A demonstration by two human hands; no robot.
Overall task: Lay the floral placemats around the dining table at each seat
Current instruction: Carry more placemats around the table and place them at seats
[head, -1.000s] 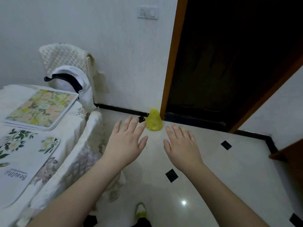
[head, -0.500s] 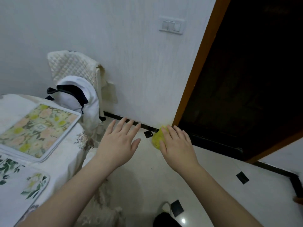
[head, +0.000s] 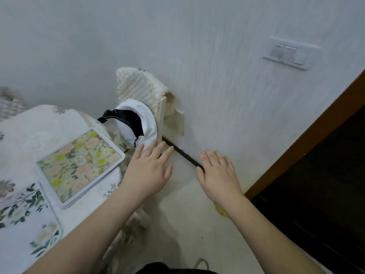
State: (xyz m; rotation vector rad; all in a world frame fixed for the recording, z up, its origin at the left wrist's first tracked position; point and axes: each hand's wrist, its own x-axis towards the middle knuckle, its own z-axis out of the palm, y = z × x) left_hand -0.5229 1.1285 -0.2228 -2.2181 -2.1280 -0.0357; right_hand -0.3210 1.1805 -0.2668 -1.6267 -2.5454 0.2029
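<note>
A stack of yellow-and-pink floral placemats (head: 79,165) lies near the corner of the dining table (head: 39,127), which wears a white cloth. A white placemat with green leaves (head: 25,220) lies at the table's near left edge. My left hand (head: 148,173) hovers palm down just right of the table corner, fingers spread, holding nothing. My right hand (head: 219,175) hovers palm down further right above the floor, also empty with its fingers apart.
A chair with a quilted cream cover (head: 142,89) stands against the wall behind the table corner, with a white and black bag (head: 136,123) on it. A dark doorway with a wooden frame (head: 308,135) lies to the right. A yellow object (head: 221,211) peeks from under my right wrist.
The view has swung left and up toward the table and chair. Both hands stay open and have moved with it; the yellow object is now mostly hidden beneath my right wrist.
</note>
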